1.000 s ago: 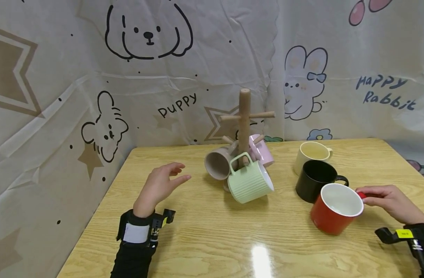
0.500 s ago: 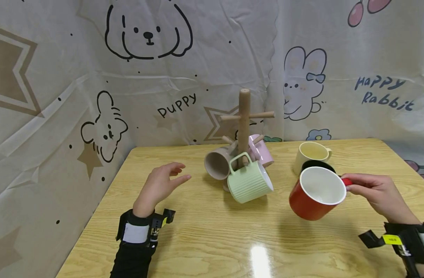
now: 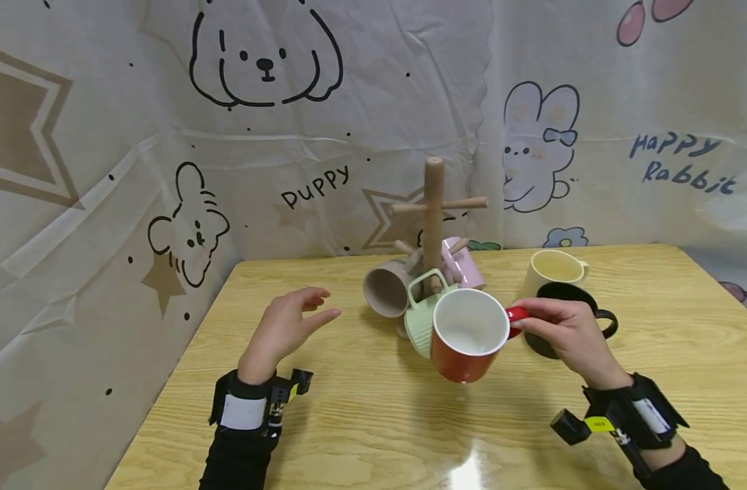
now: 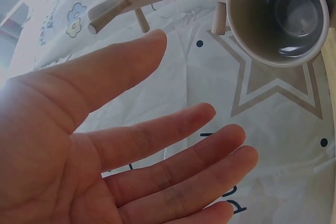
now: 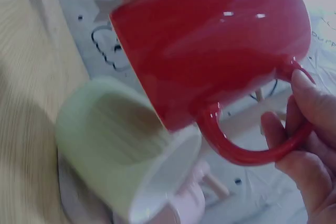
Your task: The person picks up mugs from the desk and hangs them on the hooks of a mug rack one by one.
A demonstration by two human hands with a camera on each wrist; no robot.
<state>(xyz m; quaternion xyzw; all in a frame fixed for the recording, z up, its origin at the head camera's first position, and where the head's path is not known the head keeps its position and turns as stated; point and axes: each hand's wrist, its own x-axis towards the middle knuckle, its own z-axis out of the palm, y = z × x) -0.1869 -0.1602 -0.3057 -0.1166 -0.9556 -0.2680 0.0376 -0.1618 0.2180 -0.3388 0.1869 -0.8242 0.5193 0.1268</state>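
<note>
By its handle, my right hand [image 3: 566,333] pinches a red mug [image 3: 462,357] with a white inside. The mug hangs above the table, mouth up and slightly tilted, and overlaps a pale green ribbed mug [image 3: 419,327] in the head view. That green mug hangs by its handle on a wooden mug tree [image 3: 433,224], along with a grey-brown mug [image 3: 385,289] and a pink mug [image 3: 468,265]. My left hand [image 3: 287,330] stays left of the tree, fingers relaxed and apart, holding nothing; in the left wrist view its palm [image 4: 47,166] shows with the grey-brown mug beyond.
At the right of the table [image 3: 348,422] stand a cream mug [image 3: 547,269] and a black mug [image 3: 594,309], partly behind my right hand. Upper pegs [image 3: 468,203] of the tree carry no mugs. A printed curtain [image 3: 287,143] hangs behind and at the left.
My right hand has lifted the red mug off the table and carried it left, from in front of the black mug to before the green one. The left hand has stayed in place.
</note>
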